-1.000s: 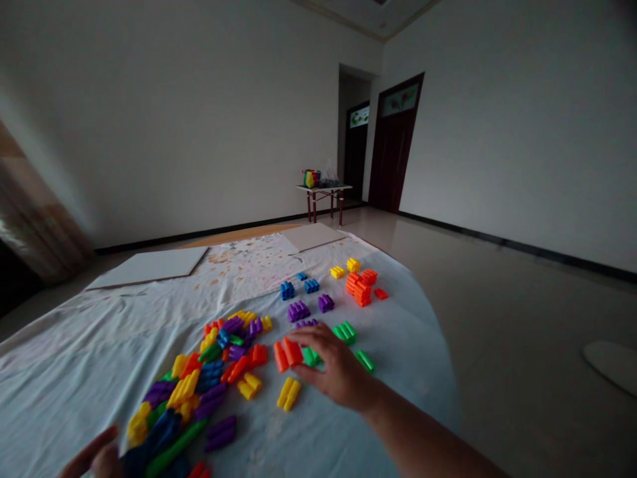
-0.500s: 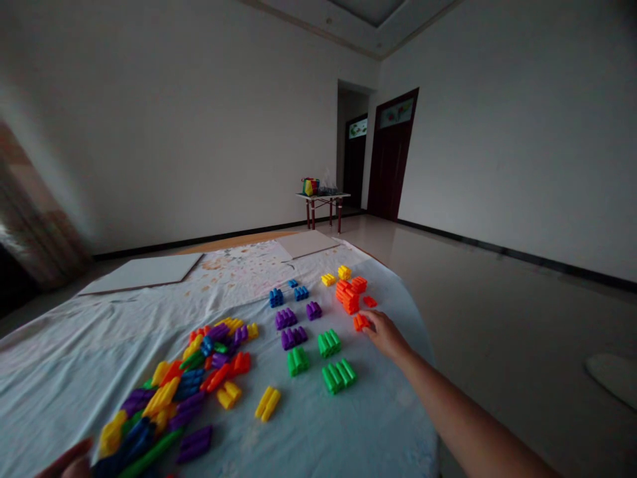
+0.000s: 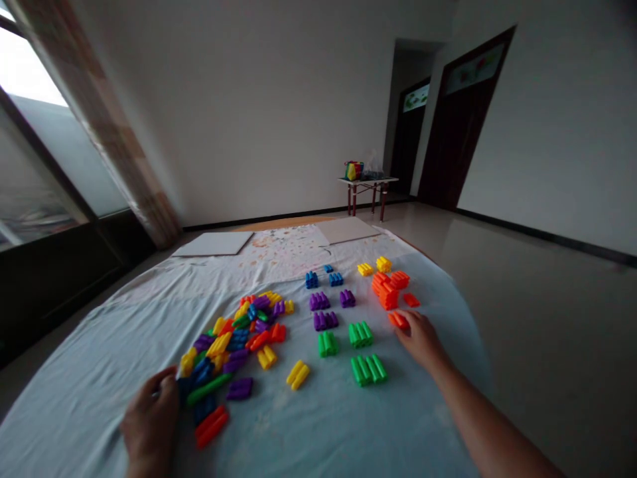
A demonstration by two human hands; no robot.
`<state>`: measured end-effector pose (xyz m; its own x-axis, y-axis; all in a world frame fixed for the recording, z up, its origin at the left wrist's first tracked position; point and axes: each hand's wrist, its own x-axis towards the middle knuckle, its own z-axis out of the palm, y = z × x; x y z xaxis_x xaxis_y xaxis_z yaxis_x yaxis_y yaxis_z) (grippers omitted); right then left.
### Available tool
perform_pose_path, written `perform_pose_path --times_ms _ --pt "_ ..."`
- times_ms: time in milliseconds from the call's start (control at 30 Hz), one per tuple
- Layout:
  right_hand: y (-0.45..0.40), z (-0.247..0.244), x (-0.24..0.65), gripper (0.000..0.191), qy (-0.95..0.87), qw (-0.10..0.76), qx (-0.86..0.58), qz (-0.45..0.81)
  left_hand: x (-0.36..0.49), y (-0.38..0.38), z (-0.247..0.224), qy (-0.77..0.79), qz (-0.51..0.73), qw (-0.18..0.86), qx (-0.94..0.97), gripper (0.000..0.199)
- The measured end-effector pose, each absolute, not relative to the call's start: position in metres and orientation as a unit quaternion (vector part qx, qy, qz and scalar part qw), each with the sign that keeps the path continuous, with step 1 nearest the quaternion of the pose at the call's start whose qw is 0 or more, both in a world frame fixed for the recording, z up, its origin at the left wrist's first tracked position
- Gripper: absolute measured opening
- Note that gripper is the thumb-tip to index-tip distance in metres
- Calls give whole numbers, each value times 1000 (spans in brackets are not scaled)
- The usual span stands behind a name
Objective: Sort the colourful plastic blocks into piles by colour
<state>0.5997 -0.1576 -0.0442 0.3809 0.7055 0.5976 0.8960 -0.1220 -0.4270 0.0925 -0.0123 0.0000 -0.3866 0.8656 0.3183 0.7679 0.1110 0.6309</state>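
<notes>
My right hand has its fingers closed on an orange block, just in front of the stacked orange blocks. My left hand rests at the near left edge of a mixed pile of coloured blocks, fingers curled beside a dark blue piece; whether they hold anything is hidden. Between the hands stand sorted groups: green blocks, purple blocks, blue blocks and yellow blocks. A yellow pair lies apart from the pile.
A pale cloth covers the round table. Two flat boards, one at the left and one at the right, lie at its far side. Beyond stands a small table bearing a colourful bag and a plastic bag.
The view has turned left and shows more of the window side. My left hand has come further into view. My right hand stays at the orange block near the orange stack.
</notes>
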Motion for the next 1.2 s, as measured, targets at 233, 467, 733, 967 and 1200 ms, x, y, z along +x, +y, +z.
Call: perform_pose_path --times_ms 233,467,733,967,1200 --pt "-160 -4 575 33 -590 465 -638 -168 103 -19 5 757 370 79 533 38" --pt "-140 58 490 28 -734 427 -526 -52 105 -23 3 747 362 76 552 39" --pt "-144 59 424 27 -780 397 -482 43 121 -20 6 704 327 59 627 48" --pt "-155 45 396 30 -783 376 -490 73 148 -22 2 633 303 120 702 53" --pt "-149 48 385 26 -782 358 -499 104 185 -53 5 551 319 198 745 51"
